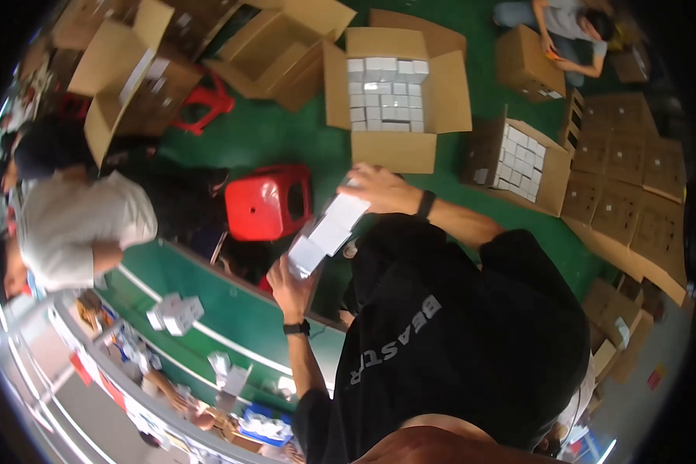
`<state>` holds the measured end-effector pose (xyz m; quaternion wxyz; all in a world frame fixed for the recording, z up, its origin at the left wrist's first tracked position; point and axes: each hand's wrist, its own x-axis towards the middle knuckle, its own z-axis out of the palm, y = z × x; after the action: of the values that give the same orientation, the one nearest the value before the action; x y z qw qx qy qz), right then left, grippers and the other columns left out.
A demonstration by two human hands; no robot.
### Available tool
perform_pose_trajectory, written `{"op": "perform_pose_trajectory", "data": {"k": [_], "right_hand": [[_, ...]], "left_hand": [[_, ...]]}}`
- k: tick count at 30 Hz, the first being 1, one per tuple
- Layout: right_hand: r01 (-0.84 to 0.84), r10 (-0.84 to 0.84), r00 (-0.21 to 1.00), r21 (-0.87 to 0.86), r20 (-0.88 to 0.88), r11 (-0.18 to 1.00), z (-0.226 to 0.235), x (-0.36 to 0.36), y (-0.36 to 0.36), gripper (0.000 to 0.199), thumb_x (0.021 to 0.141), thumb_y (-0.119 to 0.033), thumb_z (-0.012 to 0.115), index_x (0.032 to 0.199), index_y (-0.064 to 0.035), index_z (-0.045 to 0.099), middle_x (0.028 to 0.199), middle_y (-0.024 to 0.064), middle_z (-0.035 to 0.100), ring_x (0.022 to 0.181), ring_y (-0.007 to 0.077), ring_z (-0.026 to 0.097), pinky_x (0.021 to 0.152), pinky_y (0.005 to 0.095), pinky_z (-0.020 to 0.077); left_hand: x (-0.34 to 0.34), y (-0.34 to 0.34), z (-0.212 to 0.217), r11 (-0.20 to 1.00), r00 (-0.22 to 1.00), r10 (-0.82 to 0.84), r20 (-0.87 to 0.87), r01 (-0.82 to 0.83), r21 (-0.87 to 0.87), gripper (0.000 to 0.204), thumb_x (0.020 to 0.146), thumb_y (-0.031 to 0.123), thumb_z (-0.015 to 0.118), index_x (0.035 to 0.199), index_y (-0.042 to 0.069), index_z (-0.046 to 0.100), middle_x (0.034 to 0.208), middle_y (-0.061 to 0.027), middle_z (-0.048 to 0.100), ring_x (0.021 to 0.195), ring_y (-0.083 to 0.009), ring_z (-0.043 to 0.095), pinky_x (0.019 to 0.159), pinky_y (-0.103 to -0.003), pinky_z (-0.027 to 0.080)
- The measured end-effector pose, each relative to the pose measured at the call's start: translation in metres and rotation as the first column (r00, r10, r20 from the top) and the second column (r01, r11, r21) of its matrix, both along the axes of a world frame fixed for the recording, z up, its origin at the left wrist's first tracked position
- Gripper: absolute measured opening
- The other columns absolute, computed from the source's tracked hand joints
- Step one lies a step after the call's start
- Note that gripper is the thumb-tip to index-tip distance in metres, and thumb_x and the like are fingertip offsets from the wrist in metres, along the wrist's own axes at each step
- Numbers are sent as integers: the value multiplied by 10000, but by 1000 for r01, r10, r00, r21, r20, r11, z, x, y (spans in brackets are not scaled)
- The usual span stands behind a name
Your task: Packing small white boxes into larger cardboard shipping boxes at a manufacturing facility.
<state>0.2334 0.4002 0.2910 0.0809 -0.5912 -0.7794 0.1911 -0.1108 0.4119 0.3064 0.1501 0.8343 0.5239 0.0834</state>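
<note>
A short row of small white boxes (334,226) is held in the air between my two hands, slightly out of line with each other. My left hand (290,292) presses against the row's lower left end, fingers closed on it. At the opposite, upper right end, my right hand (380,189) grips the row with its fingers wrapped over the end box. The fingers' undersides are hidden behind the boxes. Beyond my right hand stands an open carton (393,151) filled with similar white boxes in rows. A red plastic stool (254,207) is just left of the held row.
A green conveyor belt (228,309) runs along my left, carrying some white boxes (175,313). Another open carton (549,182) of white boxes stands at right, beside stacked brown cartons (622,166). A co-worker (85,224) is at left; another person (568,39) handles a carton at upper right.
</note>
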Motion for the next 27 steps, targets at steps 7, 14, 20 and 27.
{"op": "perform_pose_trajectory", "data": {"k": [7, 14, 20, 27], "right_hand": [[530, -527, 847, -196, 68, 825, -77, 228, -35, 779, 660, -294, 841, 1359, -198, 510, 1249, 124, 528, 1196, 350, 467, 851, 460, 525], [598, -591, 797, -297, 122, 745, -274, 379, 9, 814, 696, -353, 827, 1409, -178, 476, 1280, 132, 513, 1215, 360, 467, 895, 473, 515], [583, -567, 812, -201, 135, 787, -445, 454, 60, 817, 755, -402, 791, 1459, -206, 425, 1334, 140, 502, 1207, 362, 480, 962, 502, 470], [597, -601, 797, 233, -59, 768, -537, 459, 90, 838, 732, -350, 808, 1440, -123, 422, 1326, 177, 480, 1263, 378, 435, 1034, 515, 399]], "left_hand": [[284, 143, -128, 888, 887, -443, 130, 454, -72, 799, 625, 246, 856, 1338, 124, 516, 1228, -111, 541, 1145, -371, 499, 875, -471, 528], [449, 228, -336, 764, 786, -588, 190, 617, -187, 793, 635, 266, 849, 1328, 97, 503, 1220, -125, 550, 1124, -374, 502, 970, -472, 448], [525, 285, -473, 798, 837, -538, 100, 544, -259, 792, 645, 158, 809, 1365, 211, 485, 1300, -114, 503, 1211, -365, 463, 926, -482, 526], [565, 298, -572, 806, 806, -591, -15, 591, 26, 731, 761, 138, 714, 1431, 234, 440, 1505, -122, 393, 1366, -334, 380, 1053, -530, 417]]}}
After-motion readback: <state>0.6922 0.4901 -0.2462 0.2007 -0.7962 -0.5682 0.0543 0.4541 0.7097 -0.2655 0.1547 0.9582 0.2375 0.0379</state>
